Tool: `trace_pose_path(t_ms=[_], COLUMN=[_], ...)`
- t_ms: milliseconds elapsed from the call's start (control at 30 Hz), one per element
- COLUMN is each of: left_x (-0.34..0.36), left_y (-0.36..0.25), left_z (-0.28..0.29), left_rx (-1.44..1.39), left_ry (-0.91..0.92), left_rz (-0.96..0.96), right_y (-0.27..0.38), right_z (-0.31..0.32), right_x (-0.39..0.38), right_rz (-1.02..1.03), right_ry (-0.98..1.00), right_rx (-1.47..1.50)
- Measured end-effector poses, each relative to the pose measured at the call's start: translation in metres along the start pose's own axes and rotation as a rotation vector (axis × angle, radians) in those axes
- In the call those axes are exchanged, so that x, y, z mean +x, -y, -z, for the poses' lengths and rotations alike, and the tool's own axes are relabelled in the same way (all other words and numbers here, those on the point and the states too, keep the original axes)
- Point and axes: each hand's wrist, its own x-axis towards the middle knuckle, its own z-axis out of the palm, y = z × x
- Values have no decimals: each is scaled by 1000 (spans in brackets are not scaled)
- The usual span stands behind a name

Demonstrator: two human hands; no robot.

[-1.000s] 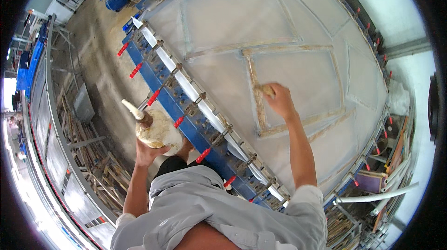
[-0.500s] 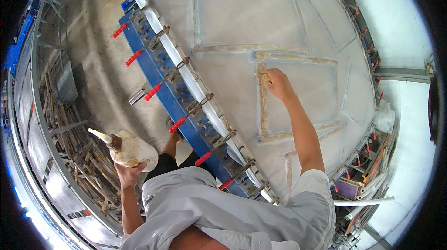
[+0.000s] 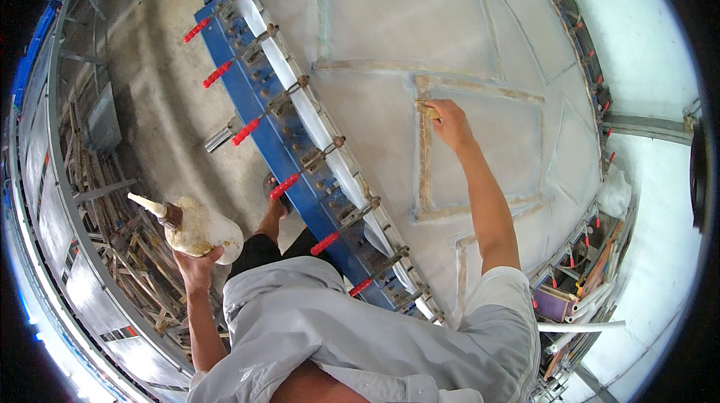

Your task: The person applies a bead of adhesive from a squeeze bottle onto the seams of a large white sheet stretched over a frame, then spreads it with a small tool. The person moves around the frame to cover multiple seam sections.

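My left hand (image 3: 193,272) grips a white squeeze bottle (image 3: 217,236) with a brown collar and a long pale nozzle pointing up and left. Tan residue coats the bottle's upper part. My right hand (image 3: 454,127) pinches a small yellowish piece (image 3: 428,110), perhaps a sponge or scraper, of which only one end shows. It is at the left side of a tan, smeared rectangular outline (image 3: 424,170), near its upper left corner. That outline lies on a large pale translucent sheet (image 3: 487,148) with several similar outlines.
Along the sheet's near left edge runs a blue frame (image 3: 289,155) with several red-handled clamps (image 3: 247,131) and a white strip. A metal rack (image 3: 64,140) and a pile of wood strips (image 3: 127,238) stand at the left. Pipes and boards (image 3: 592,290) lie at the right.
The bottle has shifted left and slightly up with my left hand. My right hand has moved slightly toward the outline's upper left corner, and more of the yellowish piece shows. The whole view has shifted a little.
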Motion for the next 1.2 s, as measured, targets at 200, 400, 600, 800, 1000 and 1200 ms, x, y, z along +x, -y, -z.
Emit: trace_pose_path(t_ms=[200, 400, 600, 800, 1000, 1200], left_x=[-10, -20, -31, -39, -37, -44], left_y=[0, 5, 22, 35, 30, 6], left_z=[-7, -2, 8, 16, 22, 22], left_rx=[13, 30, -73, -107, -86, -44], left_ry=[20, 55, 61, 25, -44, -91], left_rz=[-68, -62, -85, -80, -92, -101], right_y=[13, 39, 57, 85, 59, -12], right_z=[-7, -9, -35, -16, 21, 1], right_x=[-53, -113, -214, -266, -108, 29], right_rz=[85, 48, 72, -137, -151, -40], right_ry=[25, 78, 70, 212, -117, -223], right_rx=[79, 95, 82, 204, 146, 32])
